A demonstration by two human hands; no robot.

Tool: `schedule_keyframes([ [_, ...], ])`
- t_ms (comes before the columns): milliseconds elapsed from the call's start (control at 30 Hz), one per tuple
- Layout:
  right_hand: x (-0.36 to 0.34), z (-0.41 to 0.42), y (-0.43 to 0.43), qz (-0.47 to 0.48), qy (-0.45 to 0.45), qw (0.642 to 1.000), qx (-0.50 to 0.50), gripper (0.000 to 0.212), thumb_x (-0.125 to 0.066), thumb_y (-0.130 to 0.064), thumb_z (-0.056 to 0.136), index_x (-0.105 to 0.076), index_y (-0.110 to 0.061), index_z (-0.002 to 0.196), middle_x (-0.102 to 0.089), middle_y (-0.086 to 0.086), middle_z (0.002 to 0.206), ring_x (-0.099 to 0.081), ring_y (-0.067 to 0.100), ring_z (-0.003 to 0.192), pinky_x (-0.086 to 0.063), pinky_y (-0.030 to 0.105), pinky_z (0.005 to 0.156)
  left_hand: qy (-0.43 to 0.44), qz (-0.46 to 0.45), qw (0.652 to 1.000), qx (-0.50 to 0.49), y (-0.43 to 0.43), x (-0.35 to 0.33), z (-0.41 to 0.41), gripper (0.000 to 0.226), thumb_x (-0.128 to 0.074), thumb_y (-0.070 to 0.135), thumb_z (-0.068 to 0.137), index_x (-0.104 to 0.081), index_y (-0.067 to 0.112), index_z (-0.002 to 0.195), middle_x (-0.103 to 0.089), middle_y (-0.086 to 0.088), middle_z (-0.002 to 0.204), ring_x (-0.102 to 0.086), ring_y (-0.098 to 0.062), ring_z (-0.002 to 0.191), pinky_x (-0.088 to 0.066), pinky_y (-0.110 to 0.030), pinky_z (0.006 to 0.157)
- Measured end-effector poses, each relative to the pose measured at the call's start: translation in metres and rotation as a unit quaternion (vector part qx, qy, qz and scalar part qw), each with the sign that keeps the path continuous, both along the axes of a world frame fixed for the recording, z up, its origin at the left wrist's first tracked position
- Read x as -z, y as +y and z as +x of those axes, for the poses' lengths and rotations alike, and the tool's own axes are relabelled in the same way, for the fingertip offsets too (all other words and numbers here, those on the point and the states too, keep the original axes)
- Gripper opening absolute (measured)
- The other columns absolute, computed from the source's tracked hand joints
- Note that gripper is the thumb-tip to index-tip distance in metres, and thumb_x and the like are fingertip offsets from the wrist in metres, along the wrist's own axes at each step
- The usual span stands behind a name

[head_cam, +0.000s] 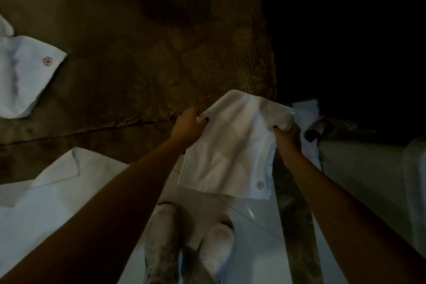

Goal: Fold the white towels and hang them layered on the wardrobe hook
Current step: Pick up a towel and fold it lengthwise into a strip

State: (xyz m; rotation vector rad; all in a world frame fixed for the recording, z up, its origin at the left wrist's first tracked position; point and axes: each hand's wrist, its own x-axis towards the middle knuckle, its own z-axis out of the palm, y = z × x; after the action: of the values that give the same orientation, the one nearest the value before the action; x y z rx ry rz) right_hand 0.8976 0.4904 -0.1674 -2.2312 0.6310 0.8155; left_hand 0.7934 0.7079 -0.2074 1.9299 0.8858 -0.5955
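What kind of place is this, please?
Probably a dim bedroom or hotel room: a white emblem towel lies on a brown ribbed cover, the left hand and right hand hold a second towel, over a glossy tiled floor.

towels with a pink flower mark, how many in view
2: the held towel, gripped by left hand and right hand; the far-left towel. The lower-left white cloth may hide one.
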Motion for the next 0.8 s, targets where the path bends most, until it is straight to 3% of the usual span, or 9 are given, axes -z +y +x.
schedule_keyframes([
  [67, 0.016, 0.002, -0.007, 0.002, 0.033, 0.999, 0.026, 0.051, -0.051, -0.009, 0.101, -0.032, 0.003, 0.147, -0.043, 0.021, 0.147, -0.044, 0.036, 0.132, -0.039, 0.035, 0.102, 0.036, 0.015, 0.999, 0.016, -0.010, 0.016, -0.008, 0.040, -0.055, 0.038, 0.097, -0.054, 0.011, 0.127, -0.052, -0.010, 0.125, -0.053, -0.029, 0.111, -0.049, -0.043, 0.091],
  [133, 0.026, 0.002, -0.010, 0.020, 0.072, 0.995, 0.062, 0.048, -0.055, -0.006, 0.098, -0.039, 0.005, 0.142, -0.059, 0.021, 0.117, -0.059, 0.036, 0.103, -0.049, 0.036, 0.086, 0.049, 0.013, 0.999, 0.010, -0.018, 0.023, -0.016, 0.031, -0.056, 0.036, 0.096, -0.059, 0.011, 0.115, -0.057, -0.010, 0.114, -0.056, -0.026, 0.103, -0.050, -0.040, 0.086],
  [200, 0.024, -0.001, -0.004, 0.033, 0.118, 0.989, 0.079, 0.043, -0.053, -0.005, 0.098, -0.043, 0.007, 0.139, -0.051, 0.012, 0.083, -0.050, 0.020, 0.068, -0.045, 0.024, 0.060, 0.040, -0.010, 0.999, -0.016, -0.025, 0.019, -0.019, 0.017, -0.056, 0.028, 0.097, -0.060, 0.012, 0.101, -0.060, -0.008, 0.102, -0.056, -0.022, 0.093, -0.048, -0.034, 0.074],
  [233, 0.019, -0.002, 0.001, 0.037, 0.130, 0.987, 0.088, 0.043, -0.053, -0.006, 0.098, -0.043, 0.006, 0.139, -0.048, 0.012, 0.081, -0.046, 0.018, 0.064, -0.044, 0.021, 0.055, 0.032, -0.033, 0.998, -0.047, -0.027, 0.013, -0.019, 0.011, -0.057, 0.024, 0.096, -0.059, 0.013, 0.097, -0.059, -0.005, 0.095, -0.055, -0.020, 0.088, -0.046, -0.030, 0.068],
  [300, 0.006, -0.009, 0.008, 0.069, 0.128, 0.983, 0.110, 0.050, -0.055, -0.007, 0.098, -0.039, 0.002, 0.144, -0.055, 0.020, 0.108, -0.057, 0.029, 0.084, -0.055, 0.028, 0.071, 0.026, -0.097, 0.986, -0.134, -0.029, -0.008, -0.019, 0.006, -0.061, 0.017, 0.093, -0.056, 0.014, 0.093, -0.055, -0.001, 0.086, -0.055, -0.019, 0.083, -0.045, -0.028, 0.063],
  [400, -0.033, -0.027, 0.013, 0.080, 0.118, 0.983, 0.118, 0.061, -0.058, -0.011, 0.095, -0.033, -0.007, 0.151, -0.045, 0.019, 0.146, -0.047, 0.042, 0.127, -0.043, 0.053, 0.104, 0.036, -0.180, 0.949, -0.255, -0.026, -0.053, -0.026, 0.008, -0.064, 0.012, 0.091, -0.056, 0.013, 0.090, -0.057, -0.007, 0.089, -0.057, -0.026, 0.087, -0.051, -0.040, 0.076],
  [567, -0.133, -0.048, 0.014, 0.133, 0.092, 0.973, 0.165, 0.054, -0.056, -0.003, 0.096, -0.038, -0.003, 0.147, -0.048, 0.022, 0.143, -0.053, 0.036, 0.122, -0.047, 0.048, 0.099, 0.047, -0.264, 0.897, -0.350, -0.022, -0.154, -0.038, 0.018, -0.059, 0.004, 0.091, -0.056, 0.011, 0.107, -0.058, -0.015, 0.105, -0.058, -0.026, 0.086, -0.052, -0.038, 0.073],
  [700, -0.228, -0.047, 0.012, 0.253, 0.111, 0.931, 0.239, 0.046, -0.039, -0.005, 0.103, -0.035, -0.005, 0.148, -0.048, 0.019, 0.139, -0.054, 0.041, 0.114, -0.044, 0.053, 0.096, 0.028, -0.316, 0.858, -0.404, -0.016, -0.242, -0.050, 0.030, -0.060, 0.024, 0.095, -0.055, 0.018, 0.124, -0.063, -0.014, 0.117, -0.063, -0.032, 0.103, -0.055, -0.043, 0.085],
  [800, -0.298, -0.055, 0.006, 0.234, 0.125, 0.946, 0.185, 0.046, -0.041, -0.020, 0.105, -0.038, -0.004, 0.147, -0.047, 0.020, 0.144, -0.050, 0.042, 0.127, -0.042, 0.051, 0.105, 0.021, -0.291, 0.866, -0.405, -0.012, -0.316, -0.060, 0.028, -0.057, 0.038, 0.096, -0.058, 0.023, 0.120, -0.064, -0.012, 0.118, -0.063, -0.031, 0.107, -0.053, -0.047, 0.094],
])
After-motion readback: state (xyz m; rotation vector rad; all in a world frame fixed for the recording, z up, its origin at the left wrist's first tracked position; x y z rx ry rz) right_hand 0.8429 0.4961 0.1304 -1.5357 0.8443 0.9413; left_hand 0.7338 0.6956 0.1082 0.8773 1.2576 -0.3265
